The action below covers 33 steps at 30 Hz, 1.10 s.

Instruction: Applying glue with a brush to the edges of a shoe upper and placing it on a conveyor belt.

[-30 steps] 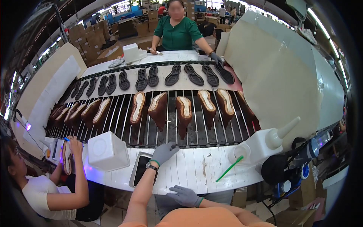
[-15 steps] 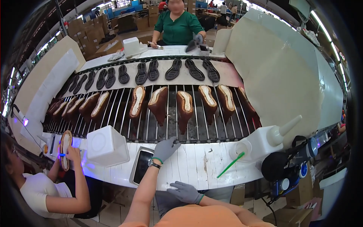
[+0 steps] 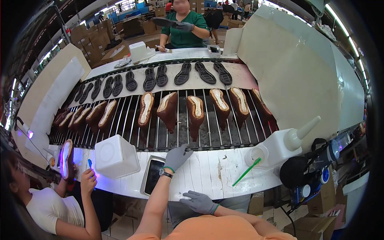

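My left hand (image 3: 178, 157), in a grey glove, lies open on the white table (image 3: 206, 172) with its fingertips at the edge of the roller conveyor (image 3: 168, 138). Beside its wrist is a dark-screened tablet (image 3: 153, 177) in a pale frame. At the table's front edge rests my right hand (image 3: 200, 202), gloved too, fingers apart and holding nothing. Brown shoe uppers on lasts (image 3: 196, 110) stand sole side up along the rollers, their bottoms pale. Behind them, black shoe soles (image 3: 183, 74) are lined up on a light strip.
A white square container (image 3: 116, 157) stands left of the tablet. Rightward are a spouted white bottle (image 3: 280, 146), a cup and a green brush (image 3: 246, 172). One co-worker (image 3: 52, 200) holds a shoe and a blue brush; another (image 3: 185, 32) across the conveyor holds a black sole.
The co-worker opposite has raised the black sole to chest height. At left, the co-worker has drawn the blue brush away from the shoe. My hands stay nearly where they were.
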Available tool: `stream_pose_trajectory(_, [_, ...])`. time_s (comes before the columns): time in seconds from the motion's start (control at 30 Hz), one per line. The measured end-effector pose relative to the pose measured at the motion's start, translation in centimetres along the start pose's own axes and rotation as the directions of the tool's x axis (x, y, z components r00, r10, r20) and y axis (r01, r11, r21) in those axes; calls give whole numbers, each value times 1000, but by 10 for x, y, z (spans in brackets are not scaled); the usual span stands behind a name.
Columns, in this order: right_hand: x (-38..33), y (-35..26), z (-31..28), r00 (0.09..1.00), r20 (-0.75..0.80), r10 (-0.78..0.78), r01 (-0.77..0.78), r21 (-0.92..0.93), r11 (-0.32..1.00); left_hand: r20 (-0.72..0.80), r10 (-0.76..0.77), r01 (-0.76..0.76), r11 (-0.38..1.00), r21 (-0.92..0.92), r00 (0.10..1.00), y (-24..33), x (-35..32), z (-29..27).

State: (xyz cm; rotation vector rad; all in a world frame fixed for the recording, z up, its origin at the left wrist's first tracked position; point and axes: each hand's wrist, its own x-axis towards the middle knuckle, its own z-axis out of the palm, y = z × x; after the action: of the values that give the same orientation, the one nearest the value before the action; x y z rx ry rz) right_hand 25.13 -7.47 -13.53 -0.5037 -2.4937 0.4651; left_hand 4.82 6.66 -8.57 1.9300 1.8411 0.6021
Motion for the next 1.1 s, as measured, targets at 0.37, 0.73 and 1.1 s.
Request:
stream_pose_trajectory(0.37, [2, -1, 0, 1000, 4, -22, 22, 11, 1000, -21, 3, -3, 999, 32, 1000, -1, -2, 0])
stream_pose_trajectory(0.73, [1, 1, 2, 1000, -6, -9, 9, -32, 999, -16, 21, -20, 999, 49, 1000, -6, 2, 4])
stream_pose_trajectory(1.1, [0, 3, 1, 1000, 17, 15, -16, 43, 999, -23, 28, -26, 997, 72, 999, -2, 4, 4])
